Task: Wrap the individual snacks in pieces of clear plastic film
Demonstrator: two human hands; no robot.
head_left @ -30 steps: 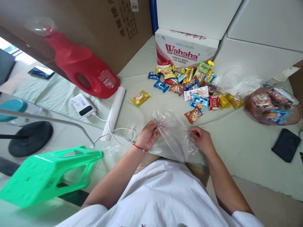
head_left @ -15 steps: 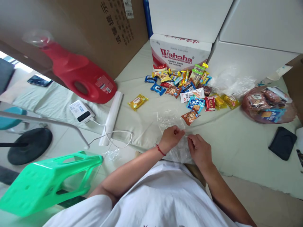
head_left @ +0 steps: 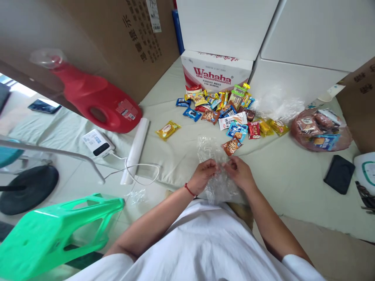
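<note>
A clear plastic bag (head_left: 218,191) lies crumpled on the cloth in front of my body. Its edge is pinched by my left hand (head_left: 204,175), which wears a red bracelet at the wrist. Close beside it, my right hand (head_left: 239,172) also has its fingers closed on the bag. Just beyond the hands is a brown cookie packet (head_left: 232,146), with a blue snack packet (head_left: 238,131) and a heap of small wrapped snacks behind it. One yellow snack packet (head_left: 168,130) sits apart on the left.
A Wahaha carton (head_left: 216,76) stands behind the snacks. To the left are a red jug (head_left: 102,101), a white roll (head_left: 136,150), a cabled white device (head_left: 98,143) and a green stool (head_left: 43,230). At right lie a filled snack bag (head_left: 320,130) and a black wallet-like object (head_left: 339,174).
Both hands have shifted slightly along the bag, and the right hand's fingers have come closer to the left. The camera view has turned a little. The snacks stay where they were.
</note>
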